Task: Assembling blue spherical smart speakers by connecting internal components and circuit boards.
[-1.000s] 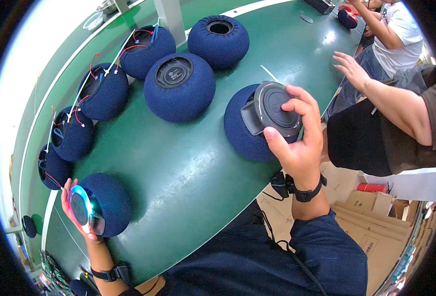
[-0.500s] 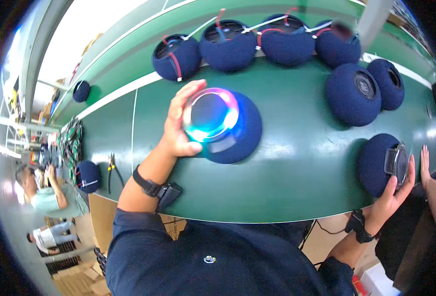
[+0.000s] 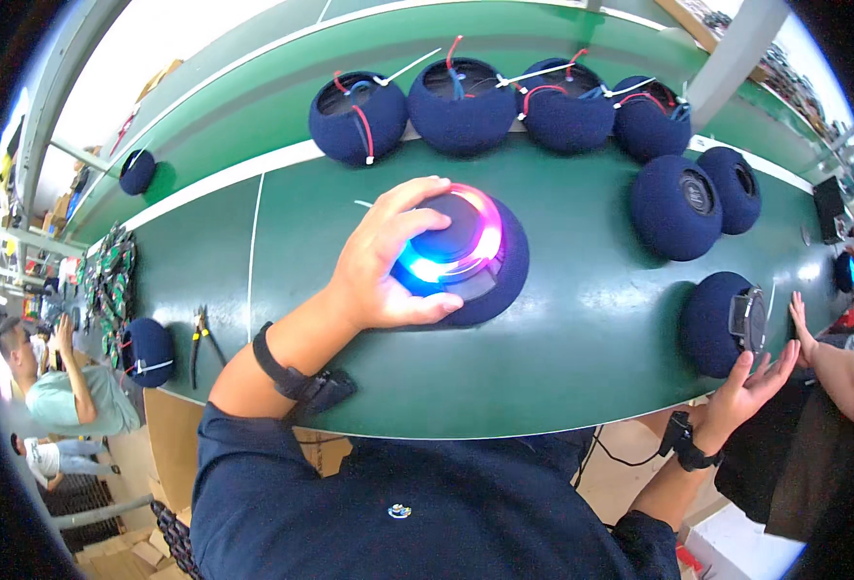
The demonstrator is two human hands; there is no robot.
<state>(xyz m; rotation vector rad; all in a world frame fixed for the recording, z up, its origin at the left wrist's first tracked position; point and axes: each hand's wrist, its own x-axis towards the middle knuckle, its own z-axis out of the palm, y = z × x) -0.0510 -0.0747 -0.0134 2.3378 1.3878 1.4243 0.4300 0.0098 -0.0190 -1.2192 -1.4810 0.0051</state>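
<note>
A round cap with a glowing pink and blue light ring (image 3: pixel 487 240) is over the upper left of a dark blue, fabric-covered ball-shaped speaker (image 3: pixel 509 285). Curled around the cap's left side, my left hand (image 3: pixel 388 256) has its thumb at the near edge and fingers across the top. At the right, another dark blue ball speaker (image 3: pixel 707 329) has a dark disc with a shiny rim (image 3: pixel 752 319) on its right side. Just below this disc is my right hand (image 3: pixel 756 387), fingers stretched out and holding nothing; whether a fingertip touches the disc I cannot tell.
Several open ball speakers (image 3: pixel 466 116) with red and blue wires line the back. Two more balls (image 3: pixel 677 208) stand at right. Yellow-handled pliers (image 3: pixel 197 353) and another ball (image 3: pixel 148 353) lie left. A co-worker's hand (image 3: pixel 802 324) rests beyond my right hand.
My left hand has shifted slightly right and its fingers have moved over the cap's top. My right hand has let go of the disc and opened below it. The view has shifted slightly.
</note>
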